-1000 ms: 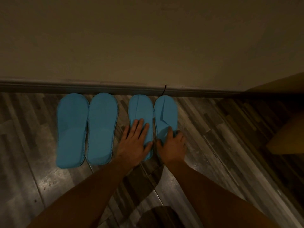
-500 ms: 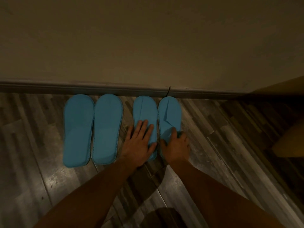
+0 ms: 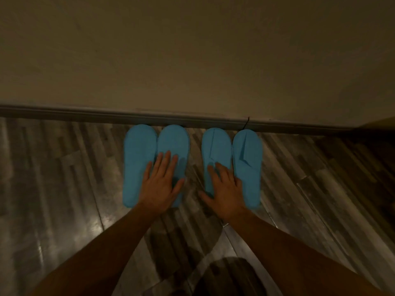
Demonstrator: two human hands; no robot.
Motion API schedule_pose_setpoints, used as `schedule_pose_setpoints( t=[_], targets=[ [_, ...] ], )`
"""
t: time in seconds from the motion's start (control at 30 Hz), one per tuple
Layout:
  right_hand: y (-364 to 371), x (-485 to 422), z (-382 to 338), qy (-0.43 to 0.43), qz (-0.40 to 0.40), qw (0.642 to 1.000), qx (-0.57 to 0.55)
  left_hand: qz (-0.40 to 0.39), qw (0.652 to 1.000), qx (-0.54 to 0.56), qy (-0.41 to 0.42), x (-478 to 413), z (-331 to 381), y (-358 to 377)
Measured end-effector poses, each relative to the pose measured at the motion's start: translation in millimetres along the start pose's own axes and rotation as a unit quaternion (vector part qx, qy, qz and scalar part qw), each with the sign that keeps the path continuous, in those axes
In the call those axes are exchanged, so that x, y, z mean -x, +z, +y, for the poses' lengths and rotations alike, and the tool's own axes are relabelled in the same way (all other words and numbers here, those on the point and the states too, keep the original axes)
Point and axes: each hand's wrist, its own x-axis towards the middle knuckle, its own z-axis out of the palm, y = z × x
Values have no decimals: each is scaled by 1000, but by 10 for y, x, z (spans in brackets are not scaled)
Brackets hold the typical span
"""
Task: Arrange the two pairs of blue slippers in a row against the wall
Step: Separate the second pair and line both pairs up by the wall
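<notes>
Four blue slippers lined up at the baseboard [image 3: 85, 115]

My left hand [image 3: 160, 184] lies flat, fingers [image 3: 165, 161] spread, on the left pair [image 3: 156, 159]; my right hand [image 3: 226, 189] lies equally open on the right pair [image 3: 232, 159], gripping nothing.

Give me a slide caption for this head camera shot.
Left hand and right hand flat on four blue slippers lined along the baseboard.

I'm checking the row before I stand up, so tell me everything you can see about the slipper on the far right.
The far-right slipper is bright blue, flat and thin, seemingly of soft fabric. A folded, creased upper lies flattened over its front half. It lies flat on the wood-pattern floor, toe at the baseboard, heel towards the person. Its inner edge lies close against its partner slipper. The right hand rests open mainly on that partner, its outer fingers reaching this slipper's inner edge.
</notes>
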Motion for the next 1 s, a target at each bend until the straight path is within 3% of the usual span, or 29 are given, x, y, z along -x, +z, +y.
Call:
schedule_pose_setpoints(
  t=[0.2, 0.37, 0.87, 1.0],
  targets=[
    [255, -148, -476, -90, -54, 994, -18, -38, 999, -17, -26, 415, -790, -251],
    [435, -230, -647, -112, -84, 990, -10, -98, 994, -37, -30, 603, -1024, -249],
    [342, -167, -623, -105, -54, 992, -36, -47, 997, -13, -53, 522, -850, -257],
    [75, -6, -250, -62, -29, 996, -53, -51, 998, 27, 18, 360, -329, -134]
  ],
)
